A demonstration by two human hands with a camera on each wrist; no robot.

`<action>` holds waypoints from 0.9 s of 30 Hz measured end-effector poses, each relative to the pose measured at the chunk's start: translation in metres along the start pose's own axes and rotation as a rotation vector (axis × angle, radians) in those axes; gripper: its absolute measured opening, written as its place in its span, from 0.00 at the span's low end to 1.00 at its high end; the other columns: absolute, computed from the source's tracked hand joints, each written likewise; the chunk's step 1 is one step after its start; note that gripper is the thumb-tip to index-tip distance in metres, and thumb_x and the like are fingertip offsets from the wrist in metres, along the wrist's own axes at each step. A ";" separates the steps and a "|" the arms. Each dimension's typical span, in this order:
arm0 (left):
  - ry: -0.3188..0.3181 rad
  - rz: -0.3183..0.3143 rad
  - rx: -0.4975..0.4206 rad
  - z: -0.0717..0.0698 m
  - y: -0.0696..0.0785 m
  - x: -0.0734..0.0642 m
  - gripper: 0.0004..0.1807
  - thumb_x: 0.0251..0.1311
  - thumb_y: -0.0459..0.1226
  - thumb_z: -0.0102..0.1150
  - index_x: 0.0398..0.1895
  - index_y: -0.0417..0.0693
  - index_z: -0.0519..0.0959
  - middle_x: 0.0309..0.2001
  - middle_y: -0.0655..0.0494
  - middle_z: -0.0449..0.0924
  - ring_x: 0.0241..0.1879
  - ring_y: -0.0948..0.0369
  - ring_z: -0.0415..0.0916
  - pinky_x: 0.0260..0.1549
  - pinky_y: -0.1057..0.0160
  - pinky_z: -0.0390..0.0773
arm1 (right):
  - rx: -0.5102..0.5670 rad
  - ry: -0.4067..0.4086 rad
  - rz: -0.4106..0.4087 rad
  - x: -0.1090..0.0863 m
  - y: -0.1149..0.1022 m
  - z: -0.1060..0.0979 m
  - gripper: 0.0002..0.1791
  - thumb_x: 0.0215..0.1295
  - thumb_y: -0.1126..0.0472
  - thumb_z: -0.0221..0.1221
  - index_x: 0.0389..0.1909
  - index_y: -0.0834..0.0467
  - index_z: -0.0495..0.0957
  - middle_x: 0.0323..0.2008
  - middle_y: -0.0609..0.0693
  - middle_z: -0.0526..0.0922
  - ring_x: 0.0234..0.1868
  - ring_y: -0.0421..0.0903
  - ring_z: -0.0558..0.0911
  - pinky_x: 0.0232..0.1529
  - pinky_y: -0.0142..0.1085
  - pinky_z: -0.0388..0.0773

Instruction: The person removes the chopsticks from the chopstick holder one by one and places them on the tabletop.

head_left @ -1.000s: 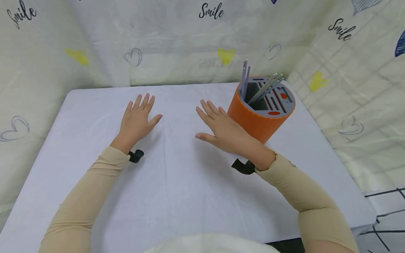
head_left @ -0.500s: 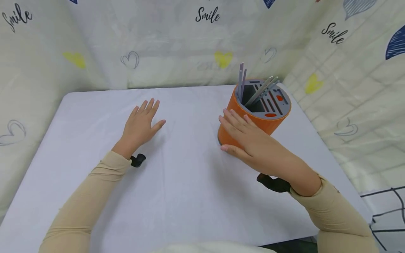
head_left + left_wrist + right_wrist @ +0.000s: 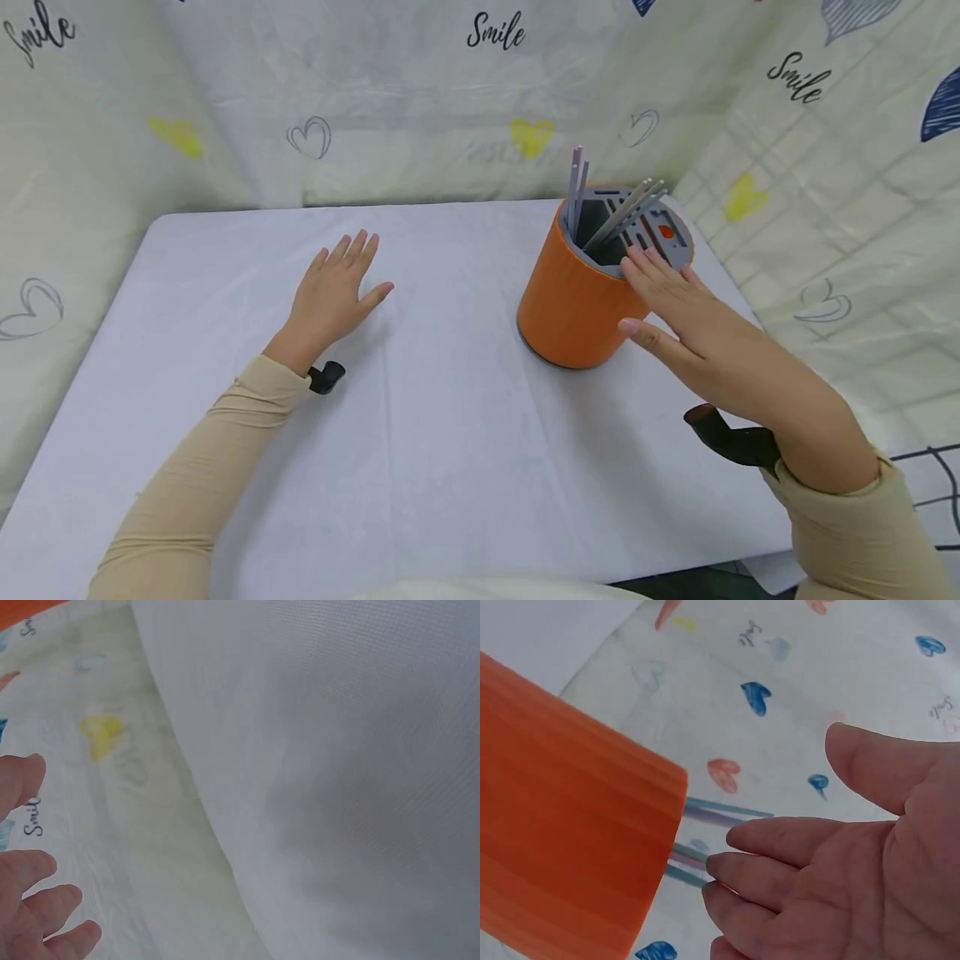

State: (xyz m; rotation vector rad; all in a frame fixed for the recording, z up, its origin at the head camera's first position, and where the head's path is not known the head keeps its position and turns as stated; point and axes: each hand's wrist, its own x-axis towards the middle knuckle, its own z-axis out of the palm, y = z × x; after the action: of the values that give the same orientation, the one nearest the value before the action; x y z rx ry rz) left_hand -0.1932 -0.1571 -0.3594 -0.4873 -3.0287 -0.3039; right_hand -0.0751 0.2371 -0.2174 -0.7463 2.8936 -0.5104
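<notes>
An orange cylindrical holder (image 3: 570, 317) with a grey slotted top (image 3: 647, 233) stands upright at the back right of the table. Several thin sticks (image 3: 626, 212), like chopsticks, lean in its large opening. My right hand (image 3: 693, 342) is held at the holder's front right side with fingers straight and thumb spread. It overlaps the rim in the head view; whether it touches, I cannot tell. Its palm (image 3: 870, 877) shows bare in the right wrist view, beside the orange wall (image 3: 577, 817). Over the left part of the table, my left hand (image 3: 333, 296) has straight fingers and holds nothing.
A white cloth covers the table (image 3: 450, 433). Behind it and to the right hangs a pale curtain (image 3: 405, 92) printed with hearts and lettering. Black bands sit at both wrists, such as the right wristband (image 3: 735, 437).
My right hand has moved right, from left of the orange holder across its front to its right side. The left hand and the holder have stayed nearly in place.
</notes>
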 end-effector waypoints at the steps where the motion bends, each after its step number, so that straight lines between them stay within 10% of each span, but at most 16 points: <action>1: 0.003 0.002 0.000 0.000 0.000 0.000 0.40 0.66 0.58 0.39 0.74 0.50 0.41 0.74 0.50 0.42 0.73 0.50 0.40 0.71 0.46 0.42 | 0.010 -0.005 0.015 0.002 0.003 -0.002 0.35 0.72 0.49 0.45 0.73 0.53 0.41 0.74 0.45 0.38 0.74 0.42 0.38 0.74 0.34 0.28; 14: -0.004 -0.024 -0.001 0.001 -0.003 -0.002 0.40 0.66 0.57 0.41 0.74 0.52 0.40 0.74 0.51 0.40 0.73 0.52 0.38 0.71 0.47 0.42 | 0.154 -0.038 0.067 0.044 0.047 -0.015 0.34 0.74 0.50 0.38 0.73 0.57 0.35 0.74 0.50 0.32 0.73 0.46 0.30 0.71 0.53 0.22; 18: -0.017 -0.023 0.010 0.002 -0.003 0.000 0.40 0.66 0.56 0.41 0.74 0.50 0.40 0.74 0.51 0.38 0.73 0.52 0.37 0.72 0.47 0.41 | 0.168 -0.039 0.046 0.061 0.056 -0.015 0.26 0.74 0.51 0.36 0.62 0.67 0.54 0.70 0.61 0.44 0.73 0.51 0.34 0.70 0.57 0.24; 21: -0.025 -0.014 0.009 0.003 -0.001 0.002 0.41 0.66 0.57 0.41 0.74 0.49 0.40 0.74 0.50 0.38 0.73 0.52 0.36 0.72 0.47 0.40 | 0.156 -0.020 0.045 0.070 0.060 -0.013 0.19 0.75 0.52 0.35 0.37 0.66 0.60 0.60 0.68 0.56 0.71 0.55 0.41 0.69 0.59 0.26; 27: -0.028 -0.008 0.004 0.002 0.002 0.005 0.41 0.66 0.56 0.41 0.74 0.50 0.40 0.74 0.51 0.38 0.73 0.52 0.37 0.72 0.48 0.40 | 0.177 0.047 0.028 0.081 0.065 -0.011 0.13 0.74 0.56 0.36 0.38 0.63 0.61 0.37 0.59 0.62 0.58 0.54 0.55 0.68 0.63 0.27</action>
State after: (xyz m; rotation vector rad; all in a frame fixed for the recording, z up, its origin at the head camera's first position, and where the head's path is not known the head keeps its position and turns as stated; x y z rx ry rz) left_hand -0.1973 -0.1532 -0.3601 -0.4834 -3.0586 -0.2938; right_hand -0.1769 0.2547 -0.2320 -0.6755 2.8476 -0.7784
